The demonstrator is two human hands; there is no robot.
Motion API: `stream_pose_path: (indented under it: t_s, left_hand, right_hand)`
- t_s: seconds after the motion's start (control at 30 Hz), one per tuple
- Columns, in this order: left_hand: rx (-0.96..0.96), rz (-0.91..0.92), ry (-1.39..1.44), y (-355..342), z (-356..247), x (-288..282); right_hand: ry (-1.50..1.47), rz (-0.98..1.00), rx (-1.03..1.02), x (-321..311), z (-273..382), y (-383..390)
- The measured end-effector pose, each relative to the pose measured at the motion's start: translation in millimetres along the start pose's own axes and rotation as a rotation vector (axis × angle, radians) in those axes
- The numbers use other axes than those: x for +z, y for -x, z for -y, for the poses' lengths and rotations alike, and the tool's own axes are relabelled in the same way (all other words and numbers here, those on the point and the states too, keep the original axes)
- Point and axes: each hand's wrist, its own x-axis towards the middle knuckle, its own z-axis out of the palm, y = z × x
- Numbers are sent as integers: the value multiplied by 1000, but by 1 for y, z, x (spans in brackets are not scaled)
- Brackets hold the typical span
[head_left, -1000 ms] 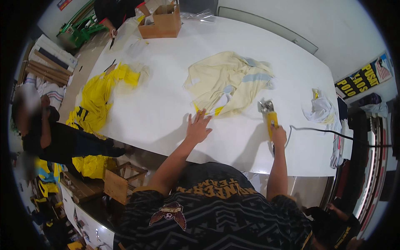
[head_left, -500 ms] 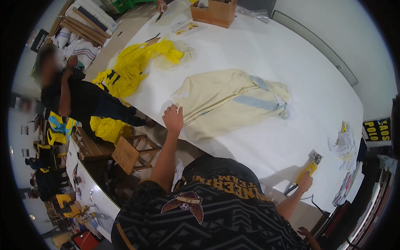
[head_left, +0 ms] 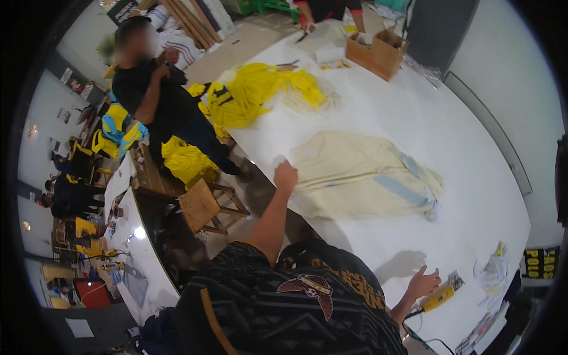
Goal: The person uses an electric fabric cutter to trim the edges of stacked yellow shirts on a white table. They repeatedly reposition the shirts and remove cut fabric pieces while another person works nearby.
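A cream long-sleeved garment [head_left: 355, 177] with pale blue bands lies spread on the white table. My left hand [head_left: 286, 175] is closed at the garment's near left edge, by the table's rim. Folds in the cloth run toward it, though its fingertips are partly hidden. Over the table at the lower right, my right hand [head_left: 423, 283] is open and empty, fingers apart. Just beside it lies a yellow corded power tool [head_left: 439, 297] with a metal head.
Yellow cloth [head_left: 248, 94] is heaped at the table's far left. A cardboard box [head_left: 378, 54] stands at the back, near another person's hand [head_left: 309, 27]. A person in black [head_left: 168, 97] stands at left, behind a wooden stool [head_left: 208, 204]. White scraps [head_left: 492, 272] lie at right.
My right hand has let go of the yellow tool, which now lies on the table. My left hand has gone from spread fingers to closed. The whole view has shifted.
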Motion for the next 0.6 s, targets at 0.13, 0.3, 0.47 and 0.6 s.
stream_pose_path:
  t_s: [0.13,0.3,0.47,0.6]
  left_hand:
    - [146,82,378,17,-44,-26]
    - [405,108,698,54,-95,-53]
    - [381,787,1065,130,-162,-64]
    - [641,889,1163,177,-198,-98]
  right_hand:
    - [-226,132,-213,14,40,7]
    - [-806,707,-493,-8,109,21]
    - [-1149,991,-690,-75,169,67]
    - [-1316,923,-658,-67,181,55]
